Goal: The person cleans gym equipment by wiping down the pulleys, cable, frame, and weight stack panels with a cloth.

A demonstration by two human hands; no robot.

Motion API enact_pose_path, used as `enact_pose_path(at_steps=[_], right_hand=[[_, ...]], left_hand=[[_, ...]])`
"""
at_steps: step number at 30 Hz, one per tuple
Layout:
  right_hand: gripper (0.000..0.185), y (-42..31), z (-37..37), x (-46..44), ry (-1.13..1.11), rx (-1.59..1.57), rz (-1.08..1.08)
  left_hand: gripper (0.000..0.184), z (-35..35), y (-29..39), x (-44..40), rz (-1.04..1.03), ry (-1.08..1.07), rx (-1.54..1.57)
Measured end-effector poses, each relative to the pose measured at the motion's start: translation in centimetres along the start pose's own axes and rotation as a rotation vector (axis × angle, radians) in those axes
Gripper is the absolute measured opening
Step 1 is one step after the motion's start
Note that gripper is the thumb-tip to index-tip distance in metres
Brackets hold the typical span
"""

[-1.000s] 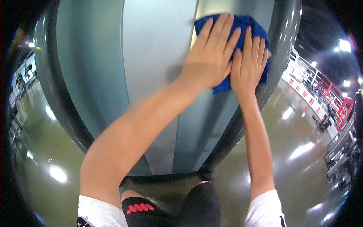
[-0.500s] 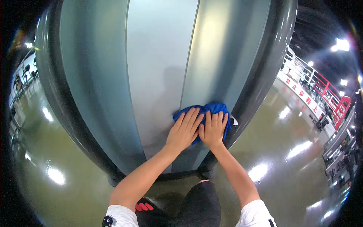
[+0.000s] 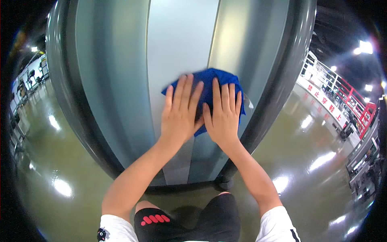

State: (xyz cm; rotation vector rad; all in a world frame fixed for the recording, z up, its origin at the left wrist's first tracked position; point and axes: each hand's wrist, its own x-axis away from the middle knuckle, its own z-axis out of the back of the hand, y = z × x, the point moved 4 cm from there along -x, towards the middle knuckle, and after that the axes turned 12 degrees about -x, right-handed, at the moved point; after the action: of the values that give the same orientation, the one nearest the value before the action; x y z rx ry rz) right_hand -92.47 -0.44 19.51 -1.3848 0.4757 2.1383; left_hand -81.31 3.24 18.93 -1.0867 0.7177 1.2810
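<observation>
A blue cloth (image 3: 206, 86) lies spread against the front of a tall curved panel (image 3: 179, 36), which has a silver middle strip and grey-green sides. My left hand (image 3: 177, 117) is flat on the cloth's left part, fingers stretched out and a little apart. Beside it, my right hand (image 3: 223, 117) presses on the right part with fingers extended and thumb out. The thumbs come close together near the middle of the cloth. A small white tag (image 3: 249, 103) sticks out past its right edge.
Thick dark rounded frames (image 3: 280, 80) border the panel, which stands on dark feet (image 3: 224, 183). Around it spreads a shiny olive floor (image 3: 278, 147). A boxing ring with red and white rails (image 3: 350, 94) is off to the right; gym equipment (image 3: 30, 80) stands far left.
Both hands have moved up the panel, the left one also leftward, and the cloth has gone up with them. It now looks more spread out, and the left fingers are further apart.
</observation>
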Motion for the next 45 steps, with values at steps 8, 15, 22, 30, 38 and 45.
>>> enact_pose_path(at_steps=[8, 15, 22, 30, 38, 45], right_hand=[[0.056, -1.6, -1.6, 1.4, 0.029, -0.01, 0.012], [0.053, -1.8, -6.8, 11.0, -0.211, -0.034, 0.04], [0.053, -1.8, -8.6, 13.7, -0.251, -0.072, 0.07], [0.062, -3.1, -6.0, 5.6, -0.123, -0.024, 0.086], [0.066, -7.4, -5.1, -5.2, 0.245, 0.013, 0.221], [0.06, -8.2, -7.2, -4.0, 0.307, 0.017, 0.27]], left_hand=[[0.073, 0.9, -1.9, 3.2, 0.106, -0.061, -0.063], [0.07, -2.5, -1.8, 13.0, 0.045, -0.159, -0.084], [0.065, -4.0, -1.4, 15.4, 0.08, -0.167, -0.064], [0.075, -1.4, -4.5, 8.9, 0.115, -0.009, -0.107], [0.084, 2.6, -10.5, 1.5, 0.162, 0.276, -0.239], [0.082, 1.5, -10.9, 4.8, 0.22, 0.184, -0.242]])
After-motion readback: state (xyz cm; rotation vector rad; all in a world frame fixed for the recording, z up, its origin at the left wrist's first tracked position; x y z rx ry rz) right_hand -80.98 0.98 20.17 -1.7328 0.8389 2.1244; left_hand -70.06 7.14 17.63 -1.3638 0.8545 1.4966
